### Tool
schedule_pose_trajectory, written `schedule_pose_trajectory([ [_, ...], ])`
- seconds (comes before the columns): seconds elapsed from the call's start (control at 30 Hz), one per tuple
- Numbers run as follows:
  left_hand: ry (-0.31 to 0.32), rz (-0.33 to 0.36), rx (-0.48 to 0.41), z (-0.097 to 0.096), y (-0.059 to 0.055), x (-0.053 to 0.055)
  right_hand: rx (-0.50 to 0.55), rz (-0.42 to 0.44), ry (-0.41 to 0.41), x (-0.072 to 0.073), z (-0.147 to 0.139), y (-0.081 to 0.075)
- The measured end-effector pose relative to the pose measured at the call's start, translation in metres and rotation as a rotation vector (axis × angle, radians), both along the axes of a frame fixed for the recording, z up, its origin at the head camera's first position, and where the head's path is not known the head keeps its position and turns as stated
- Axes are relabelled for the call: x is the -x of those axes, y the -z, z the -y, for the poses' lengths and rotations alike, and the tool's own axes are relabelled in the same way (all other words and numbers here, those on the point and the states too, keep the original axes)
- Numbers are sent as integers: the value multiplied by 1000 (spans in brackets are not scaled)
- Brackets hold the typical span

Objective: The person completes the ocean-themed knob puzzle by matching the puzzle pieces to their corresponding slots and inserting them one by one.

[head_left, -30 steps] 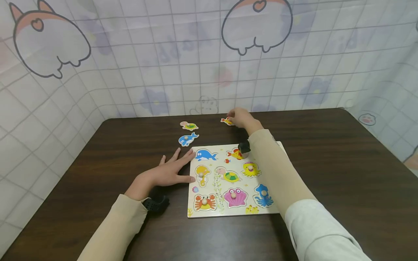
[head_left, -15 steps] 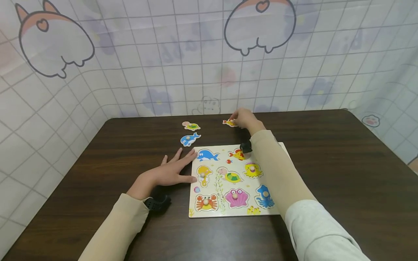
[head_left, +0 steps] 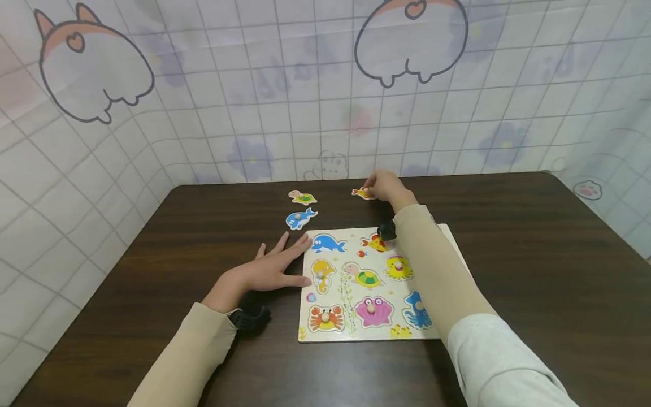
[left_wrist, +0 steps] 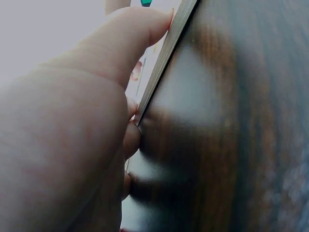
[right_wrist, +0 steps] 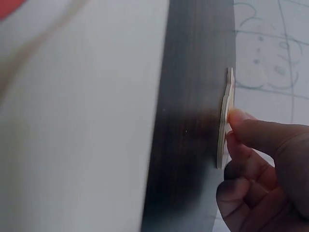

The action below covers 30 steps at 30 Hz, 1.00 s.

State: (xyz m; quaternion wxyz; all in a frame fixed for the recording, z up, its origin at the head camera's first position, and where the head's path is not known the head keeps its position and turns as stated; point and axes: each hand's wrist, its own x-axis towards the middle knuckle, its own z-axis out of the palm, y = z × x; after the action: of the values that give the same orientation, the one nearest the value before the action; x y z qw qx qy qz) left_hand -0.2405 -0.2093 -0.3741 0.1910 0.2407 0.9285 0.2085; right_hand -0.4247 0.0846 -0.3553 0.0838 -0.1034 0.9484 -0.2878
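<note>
At the table's far side, my right hand (head_left: 387, 187) pinches a red-and-yellow fish puzzle piece (head_left: 361, 193) between thumb and index finger. The right wrist view has this piece (right_wrist: 223, 125) edge-on, close to the tabletop; whether it touches the wood I cannot tell. My left hand (head_left: 269, 271) lies with fingers spread, thumb and fingertips against the left edge of the wooden puzzle board (head_left: 366, 334). In the left wrist view the thumb touches the board's edge (left_wrist: 161, 67). Crab, shell, squid, octopus and seahorse pieces with knobs sit in the board.
A loose turtle piece (head_left: 303, 198) and a loose blue whale piece (head_left: 301, 219) lie behind the board on the dark wooden table (head_left: 203, 226). Printed whale and turtle pictures show in the board without knobs. A cloth wall (head_left: 285, 124) stands along the table's back. The right forearm covers the board's right part.
The whole scene has shifted slightly rightward in the head view. Both hands keep about the same places, the right one still at the fish piece.
</note>
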Motion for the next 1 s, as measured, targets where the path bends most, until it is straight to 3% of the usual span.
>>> schedule_pose_trajectory([
  [0.17, 3, -2, -5, -3, 0, -2, -44, -14, -11, -3, -2, -3],
  [0.53, -6, -7, 9, 0, -3, -2, -32, -87, -84, -3, -7, -16],
  [1.0, -16, -13, 21, 6, -2, -2, 46, -140, -148, -29, -11, -33],
])
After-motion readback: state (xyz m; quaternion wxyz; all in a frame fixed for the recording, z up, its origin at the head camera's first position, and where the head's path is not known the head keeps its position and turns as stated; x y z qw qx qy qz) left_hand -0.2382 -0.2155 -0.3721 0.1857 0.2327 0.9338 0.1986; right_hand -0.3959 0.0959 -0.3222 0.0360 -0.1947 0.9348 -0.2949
